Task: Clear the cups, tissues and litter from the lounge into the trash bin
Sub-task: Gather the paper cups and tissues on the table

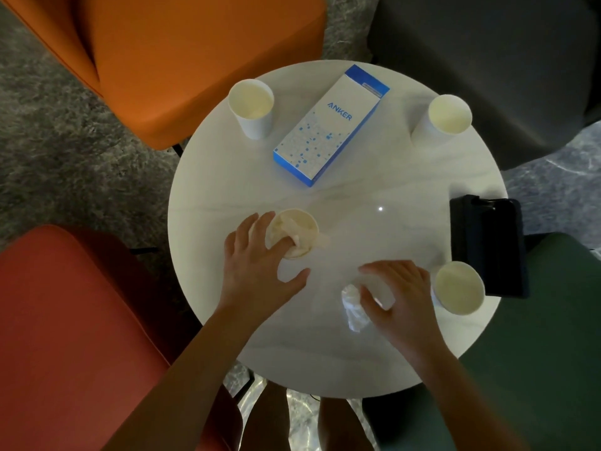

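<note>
Round white marble-look table [338, 353], four chairs around it. Left hand [257, 268] was at the tissue-stuffed white paper cup [294, 234] near the table's centre, slightly toward the near-left edge: fingers [284, 244] spread apart, index tip pushed into the cup onto the wadded tissue, thumb out to the side, not wrapped round the cup wall. Not a grip, more a tamping push.

Right hand [398, 297] was curled over the crumpled white tissue [353, 307] by the table's near edge. Fingers bent and closing on it; part of the wad stuck out on the thumb side, long axis running roughly near-to-far. Whether it was fully pinched or just covered, I couldn't tell.

Key relation: the stuffed cup lay up and to the left of the right hand, and nothing stood between them. My guess is the tissue goes into that cup next.

Remaining: empty white paper cup [458, 289] touching close by the right hand at the near-right edge, another white paper cup [250, 107] at the far-left edge, a third white paper cup [447, 117] at the far-right edge. Blue-and-white Anker carton [328, 128] lay flat toward the far edge; black pouch-like item [487, 245] overhung the right edge. No trash bin in sight.
</note>
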`<state>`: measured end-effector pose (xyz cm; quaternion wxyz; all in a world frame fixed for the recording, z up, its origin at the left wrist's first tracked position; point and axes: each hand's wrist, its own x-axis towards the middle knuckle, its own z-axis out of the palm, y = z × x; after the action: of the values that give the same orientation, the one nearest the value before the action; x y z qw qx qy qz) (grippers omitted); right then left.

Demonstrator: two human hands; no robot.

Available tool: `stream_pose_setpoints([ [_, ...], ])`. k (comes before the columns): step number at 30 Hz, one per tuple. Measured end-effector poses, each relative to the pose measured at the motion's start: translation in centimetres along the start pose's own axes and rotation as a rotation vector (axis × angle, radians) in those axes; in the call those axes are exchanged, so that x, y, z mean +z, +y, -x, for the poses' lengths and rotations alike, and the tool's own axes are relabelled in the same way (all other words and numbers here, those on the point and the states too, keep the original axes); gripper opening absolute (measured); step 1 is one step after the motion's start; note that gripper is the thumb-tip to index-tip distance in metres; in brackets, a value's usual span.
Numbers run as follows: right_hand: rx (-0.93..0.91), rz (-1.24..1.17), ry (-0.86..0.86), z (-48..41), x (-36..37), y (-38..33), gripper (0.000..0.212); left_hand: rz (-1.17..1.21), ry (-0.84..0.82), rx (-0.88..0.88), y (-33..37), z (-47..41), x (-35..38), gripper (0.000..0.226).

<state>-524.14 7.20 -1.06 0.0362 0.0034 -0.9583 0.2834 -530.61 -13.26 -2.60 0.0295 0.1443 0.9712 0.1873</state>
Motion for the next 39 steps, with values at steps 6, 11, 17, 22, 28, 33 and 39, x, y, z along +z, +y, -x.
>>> stream_pose_setpoints([
  [6, -0.018, 0.118, -0.275, 3.7, 1.4, 1.9, 0.049, -0.149, -0.143, -0.053, 0.7, -0.7, 0.3, 0.041],
  [11, 0.006, 0.12, -0.24, 4.3, 3.0, 2.4, 0.047, -0.057, -0.092, -0.064, 0.7, -0.8, 0.4, 0.04],
  [17, 0.026, -0.02, -0.088, 1.8, 2.6, 1.2, 0.03, 0.184, 0.099, -0.075, 0.4, -0.3, 0.0, 0.079],
  [22, 0.016, -0.227, 0.249, -4.0, 1.3, -3.3, 0.019, 0.419, -0.021, -0.24, 0.0, -1.0, 0.1, 0.109],
  [28, -0.132, -0.07, 0.065, -7.0, 3.9, -6.6, 0.008, 0.562, -0.062, -0.261, 0.4, -1.9, 0.6, 0.102],
  [33, -0.103, 0.164, -0.191, -6.1, 4.8, -6.1, 0.018, 0.6, -0.058, -0.271, 0.6, -1.9, 0.3, 0.09],
  [39, -0.108, 0.054, -0.272, -5.9, 3.9, -5.3, 0.056, 0.486, -0.025, -0.2, 0.6, -1.8, 0.5, 0.071],
])
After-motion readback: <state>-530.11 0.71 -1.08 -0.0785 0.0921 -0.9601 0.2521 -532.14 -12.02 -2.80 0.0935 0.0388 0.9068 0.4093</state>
